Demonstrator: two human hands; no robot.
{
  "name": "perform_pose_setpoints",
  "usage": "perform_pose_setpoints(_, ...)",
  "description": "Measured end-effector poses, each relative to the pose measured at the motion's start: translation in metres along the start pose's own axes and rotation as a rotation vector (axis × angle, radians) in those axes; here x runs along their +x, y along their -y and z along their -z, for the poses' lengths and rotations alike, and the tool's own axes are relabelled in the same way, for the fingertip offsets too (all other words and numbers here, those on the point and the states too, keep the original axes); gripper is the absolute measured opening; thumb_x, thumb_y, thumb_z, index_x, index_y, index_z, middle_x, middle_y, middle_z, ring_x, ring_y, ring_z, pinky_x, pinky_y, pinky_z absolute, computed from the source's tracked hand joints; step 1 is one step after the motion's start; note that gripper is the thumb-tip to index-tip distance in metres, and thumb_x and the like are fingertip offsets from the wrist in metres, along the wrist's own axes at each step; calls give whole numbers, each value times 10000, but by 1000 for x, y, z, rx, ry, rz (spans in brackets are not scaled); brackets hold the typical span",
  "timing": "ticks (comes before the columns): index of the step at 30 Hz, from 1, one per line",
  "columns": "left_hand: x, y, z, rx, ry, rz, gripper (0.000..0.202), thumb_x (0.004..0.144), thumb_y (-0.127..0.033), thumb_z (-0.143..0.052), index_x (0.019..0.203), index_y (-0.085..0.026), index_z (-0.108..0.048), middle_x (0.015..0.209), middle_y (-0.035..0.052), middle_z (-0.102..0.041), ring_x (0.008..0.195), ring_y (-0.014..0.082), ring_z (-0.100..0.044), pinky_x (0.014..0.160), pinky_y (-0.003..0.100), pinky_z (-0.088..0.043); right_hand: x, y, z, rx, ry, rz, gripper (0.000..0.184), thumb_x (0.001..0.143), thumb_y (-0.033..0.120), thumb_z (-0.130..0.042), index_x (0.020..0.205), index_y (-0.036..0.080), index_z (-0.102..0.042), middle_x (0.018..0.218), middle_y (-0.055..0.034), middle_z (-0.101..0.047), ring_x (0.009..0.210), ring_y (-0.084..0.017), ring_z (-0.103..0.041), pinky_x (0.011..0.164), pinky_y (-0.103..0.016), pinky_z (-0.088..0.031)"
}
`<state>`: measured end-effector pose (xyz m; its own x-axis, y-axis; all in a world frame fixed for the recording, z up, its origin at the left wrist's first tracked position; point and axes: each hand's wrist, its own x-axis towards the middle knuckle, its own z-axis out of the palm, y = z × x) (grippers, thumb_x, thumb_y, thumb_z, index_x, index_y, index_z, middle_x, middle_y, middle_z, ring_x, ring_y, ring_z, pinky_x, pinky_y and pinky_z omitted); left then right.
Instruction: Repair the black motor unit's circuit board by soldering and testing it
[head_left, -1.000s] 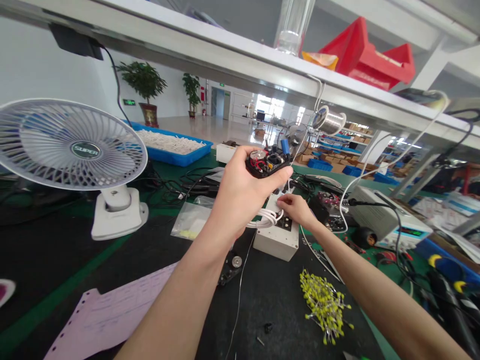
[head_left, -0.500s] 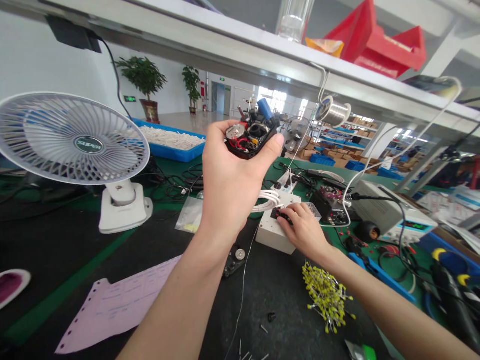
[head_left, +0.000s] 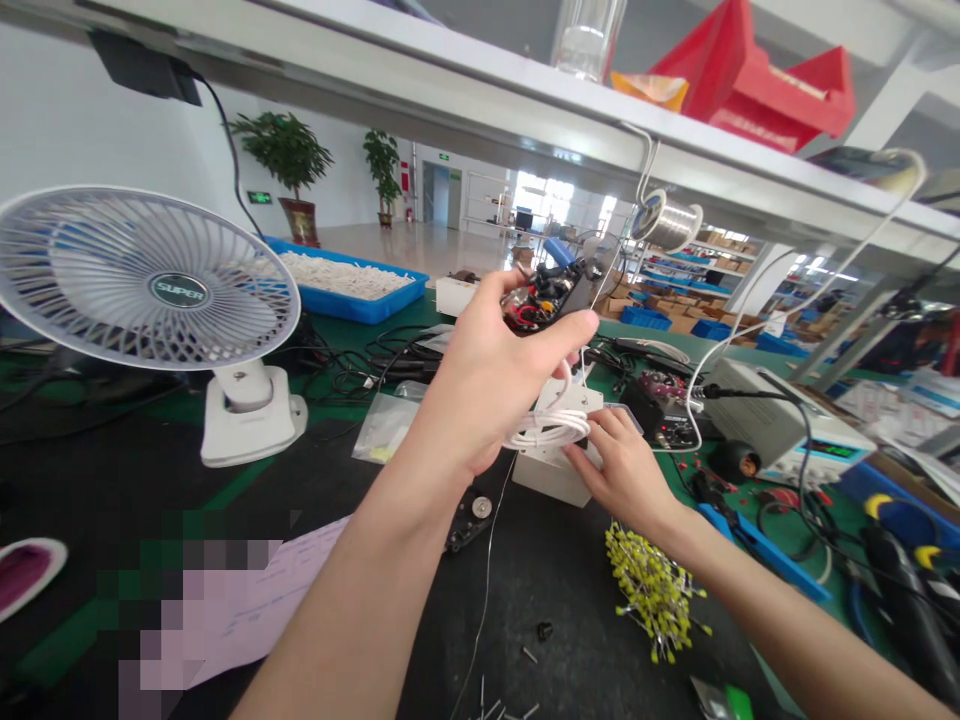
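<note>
My left hand (head_left: 499, 350) is closed around an open black electronic housing (head_left: 551, 295), raised above the bench. Red wires, small parts and a blue cylinder show inside it. A coiled white cable (head_left: 551, 428) hangs below that hand, a loop of it running up toward the fingers. My right hand (head_left: 626, 460) rests at the top of a white metal box (head_left: 551, 478), fingertips bent against a small dark part. The coil partly covers that spot, so the part's kind is hidden. Under my left wrist lies another dark part with a round silver disc (head_left: 481, 509).
Yellow-headed components (head_left: 652, 590) lie in a pile near my right forearm. A white fan (head_left: 180, 290) and pink paper (head_left: 262, 610) are at left. Behind stands a blue tray (head_left: 375, 308); at right, a power supply (head_left: 787, 420). A solder spool (head_left: 667, 222) hangs below the shelf.
My left hand has moved right and slightly down, tilting the housing. The white coil has shifted right with it, now covering part of the box top. My right hand stays at the box.
</note>
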<state>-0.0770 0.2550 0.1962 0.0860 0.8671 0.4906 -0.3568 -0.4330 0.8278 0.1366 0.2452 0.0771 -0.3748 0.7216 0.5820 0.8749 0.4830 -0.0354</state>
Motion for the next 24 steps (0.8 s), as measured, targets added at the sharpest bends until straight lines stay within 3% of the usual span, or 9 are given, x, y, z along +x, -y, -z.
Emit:
perform_pose_setpoints(2, -2, -2, -3, -93, 126, 102, 263, 847, -245, -801, 1020, -205, -606, 884, 26, -681, 728, 152, -649, 683, 302, -537, -1, 3, 12, 13, -14, -14, 177, 1070, 288, -549, 1023, 160, -661, 1107, -121, -645, 1071, -291, -545, 938, -457, -503)
perform_pose_setpoints(4, -2, -3, -5, -156, 176, 147, 254, 838, -216, -803, 985, -199, -597, 887, 16, -674, 749, 144, -657, 716, 300, -553, -1, 2, 18, 21, -2, -22, 164, 1062, 249, -547, 972, 164, -655, 1076, -109, -658, 1043, -273, -559, 920, -433, -510)
perform_pose_setpoints(8, 1, -1, -4, -166, 64, 45, 432, 790, -162, -834, 1121, -224, -563, 937, 0, -688, 803, 148, -671, 788, 321, -580, 5, -15, 10, 14, 63, -59, 113, 1041, 207, -589, 976, 165, -671, 1055, -69, -670, 1057, -234, -595, 964, -411, -525)
perform_pose_setpoints(13, 7, 4, 11, 11, -20, -62, 754, 692, -109, -894, 1324, -267, -516, 1133, 44, -718, 1029, 235, -703, 947, 416, -577, 35, -52, -17, 11, 55, -275, 195, 1054, 327, -631, 1127, 154, -683, 1165, -79, -670, 1105, -216, -646, 1015, -445, -547)
perform_pose_setpoints(19, 7, 9, 18, 362, -133, -153, 712, 590, -349, -1000, 1175, -241, -610, 1033, 58, -683, 941, 275, -681, 909, 467, -552, 79, -74, -48, 126, 234, -355, 295, 1046, 390, -651, 1208, 144, -669, 1189, -87, -672, 1038, -206, -678, 928, -407, -599)
perform_pose_setpoints(24, 2, 2, 9, 615, -161, -229, 681, 492, -365, -1035, 1029, -240, -635, 1031, 60, -640, 1052, 332, -618, 1078, 510, -442, 88, -78, -63, 136, 290, -469, 312, 1044, 397, -653, 1223, 141, -661, 1187, -85, -667, 1032, -214, -678, 909, -401, -604)
